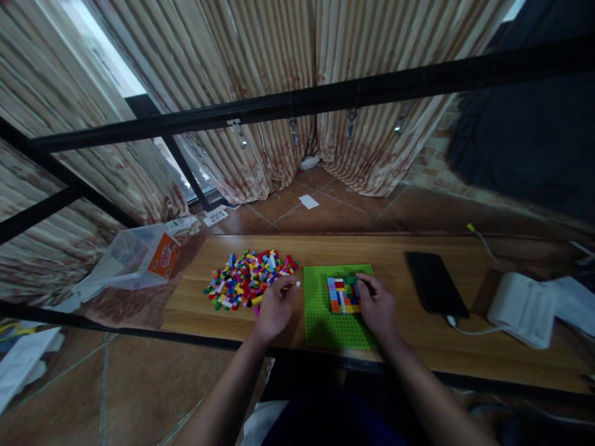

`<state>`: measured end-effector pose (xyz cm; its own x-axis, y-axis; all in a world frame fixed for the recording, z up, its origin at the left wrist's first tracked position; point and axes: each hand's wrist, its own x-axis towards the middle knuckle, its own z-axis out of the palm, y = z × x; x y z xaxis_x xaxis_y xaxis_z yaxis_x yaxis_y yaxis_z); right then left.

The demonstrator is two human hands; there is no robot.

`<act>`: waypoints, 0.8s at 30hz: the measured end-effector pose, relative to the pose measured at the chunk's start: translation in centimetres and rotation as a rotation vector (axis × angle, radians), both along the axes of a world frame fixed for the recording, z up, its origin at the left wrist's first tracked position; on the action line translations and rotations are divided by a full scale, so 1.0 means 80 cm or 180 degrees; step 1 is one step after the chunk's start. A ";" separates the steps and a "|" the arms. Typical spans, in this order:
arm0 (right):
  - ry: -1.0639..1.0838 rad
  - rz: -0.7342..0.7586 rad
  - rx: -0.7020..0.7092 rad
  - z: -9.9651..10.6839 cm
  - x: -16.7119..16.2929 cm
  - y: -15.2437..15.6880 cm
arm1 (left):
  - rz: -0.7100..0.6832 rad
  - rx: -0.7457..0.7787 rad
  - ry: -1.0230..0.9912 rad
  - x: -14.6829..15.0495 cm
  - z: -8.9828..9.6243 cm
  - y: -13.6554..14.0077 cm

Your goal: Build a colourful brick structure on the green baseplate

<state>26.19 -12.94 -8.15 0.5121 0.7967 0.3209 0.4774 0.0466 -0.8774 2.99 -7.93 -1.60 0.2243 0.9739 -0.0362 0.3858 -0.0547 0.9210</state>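
Wearing dark blue clothing at the bottom edge, with both forearms bare and out over a wooden table. Pinching a tiny white brick between thumb and fingertips of the left hand, just off the left edge of a green plate and near the right end of a heap of loose bricks in many colours. Touching with the right hand the right side of a flat block of red, blue, white and orange bricks, set on the plate nearer its far edge; cannot tell whether grasping a piece there, with curled fingers covering that side. Have a black device farther right, well apart from the right hand, with a white cable leading towards a white box. Have a clear tub with an orange label past the table's left end. Facing a black rail with metal fittings and, behind it, striped curtains down to a tiled floor.
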 end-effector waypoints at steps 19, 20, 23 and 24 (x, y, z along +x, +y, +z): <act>-0.0042 0.0000 0.0067 0.008 -0.004 0.001 | -0.0138 -0.1004 -0.0935 0.081 0.013 0.021; -0.0038 0.0007 0.0065 0.008 -0.003 0.001 | -0.0235 -0.0639 -0.0586 0.084 0.013 0.023; -0.0028 0.0031 0.0058 0.009 -0.003 0.001 | -0.0546 0.0278 0.0264 0.095 0.019 0.028; -0.0024 0.0035 0.0061 0.009 -0.003 0.001 | -0.0612 0.0441 0.0450 0.100 0.021 0.029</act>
